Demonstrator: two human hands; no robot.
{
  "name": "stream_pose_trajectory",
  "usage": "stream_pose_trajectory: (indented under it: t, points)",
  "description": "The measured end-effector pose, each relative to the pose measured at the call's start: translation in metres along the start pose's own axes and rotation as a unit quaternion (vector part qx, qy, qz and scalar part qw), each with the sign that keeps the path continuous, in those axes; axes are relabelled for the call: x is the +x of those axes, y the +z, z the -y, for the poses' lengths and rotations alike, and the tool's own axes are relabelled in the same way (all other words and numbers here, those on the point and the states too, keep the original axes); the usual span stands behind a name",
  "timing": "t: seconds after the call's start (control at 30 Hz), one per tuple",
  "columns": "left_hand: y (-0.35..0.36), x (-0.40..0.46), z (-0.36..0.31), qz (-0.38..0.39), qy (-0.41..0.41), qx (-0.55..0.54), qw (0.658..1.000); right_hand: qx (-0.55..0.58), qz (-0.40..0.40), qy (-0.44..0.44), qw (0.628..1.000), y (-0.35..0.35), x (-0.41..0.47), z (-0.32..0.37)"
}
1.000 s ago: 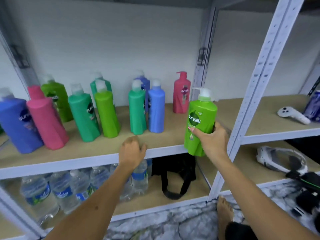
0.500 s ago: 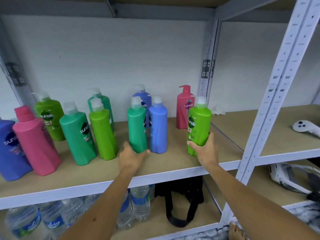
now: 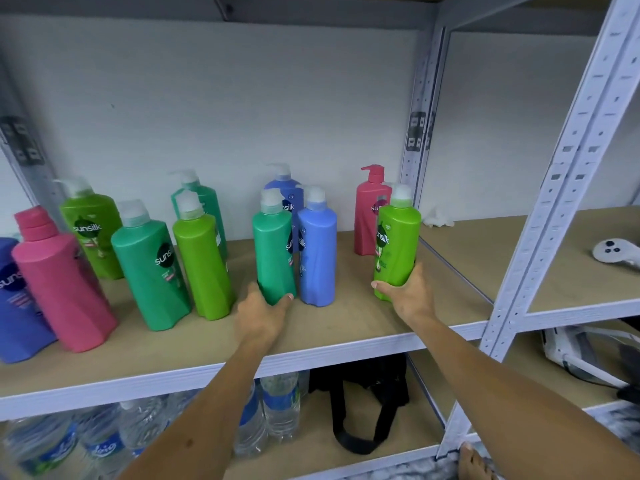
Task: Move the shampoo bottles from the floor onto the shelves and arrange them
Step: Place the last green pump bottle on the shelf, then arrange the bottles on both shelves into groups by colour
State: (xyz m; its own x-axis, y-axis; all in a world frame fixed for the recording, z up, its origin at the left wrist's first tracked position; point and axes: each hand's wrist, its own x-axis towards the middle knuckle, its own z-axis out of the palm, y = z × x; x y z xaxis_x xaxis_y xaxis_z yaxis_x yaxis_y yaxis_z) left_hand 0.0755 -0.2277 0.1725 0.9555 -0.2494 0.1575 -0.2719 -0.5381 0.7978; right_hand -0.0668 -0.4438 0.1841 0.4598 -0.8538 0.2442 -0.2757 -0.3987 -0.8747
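My right hand (image 3: 408, 296) grips the base of a light green Sunsilk shampoo bottle (image 3: 398, 240), which stands upright on the wooden shelf (image 3: 346, 327) in front of a pink pump bottle (image 3: 367, 216). My left hand (image 3: 263, 313) wraps around the bottom of a teal bottle (image 3: 273, 251) that stands beside a light blue bottle (image 3: 317, 251). A darker blue bottle (image 3: 285, 192) stands behind those two. Further left stand several more bottles: a light green one (image 3: 202, 265), a teal one (image 3: 149, 271), a pink one (image 3: 59, 282) and a blue one (image 3: 14, 306) at the edge.
A white metal upright (image 3: 554, 202) divides this bay from the right bay, where a white controller (image 3: 614, 251) lies. Below, water bottles (image 3: 277, 407) and a black bag (image 3: 363, 393) fill the lower shelf. A headset (image 3: 581, 351) lies lower right. A bare foot (image 3: 472, 462) shows on the floor.
The right hand carried the light green bottle up from below shelf level and set it on the shelf by the pink pump bottle. The left hand moved from the shelf edge onto the teal bottle.
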Motion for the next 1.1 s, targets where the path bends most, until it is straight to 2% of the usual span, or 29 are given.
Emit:
stream_pose_trajectory:
  t: [0.23,0.4,0.47,0.57,0.63,0.73,0.8,0.9,1.1]
  points:
    - [-0.003,-0.004,0.0,0.02,-0.008,0.011,1.0,-0.032,0.018,0.051,0.998,0.001,0.0,-0.005]
    - [-0.011,-0.022,-0.002,0.031,-0.023,0.098,0.994,-0.119,0.009,0.072,0.99,-0.009,-0.026,0.0]
    - [-0.018,-0.035,0.002,0.045,-0.005,0.154,0.987,-0.157,0.013,0.054,0.986,-0.015,-0.046,0.002]
    - [-0.033,-0.062,0.013,0.063,0.068,0.228,0.969,-0.246,0.059,-0.07,0.965,-0.018,-0.078,-0.008]
    - [-0.046,-0.079,0.02,0.082,0.118,0.241,0.96,-0.27,0.101,-0.114,0.951,-0.024,-0.098,-0.012]
    - [-0.065,-0.101,0.028,0.129,0.156,0.25,0.947,-0.319,0.182,-0.125,0.922,-0.04,-0.127,-0.006]
    - [-0.075,-0.122,0.031,0.13,0.158,0.246,0.947,-0.327,0.21,-0.116,0.914,-0.048,-0.147,0.0]
    - [-0.086,-0.162,0.043,0.144,0.136,0.223,0.955,-0.314,0.245,-0.101,0.912,-0.057,-0.184,0.001]
    - [-0.076,-0.216,0.102,0.241,0.098,0.249,0.933,-0.335,0.337,-0.065,0.878,-0.052,-0.249,-0.041]
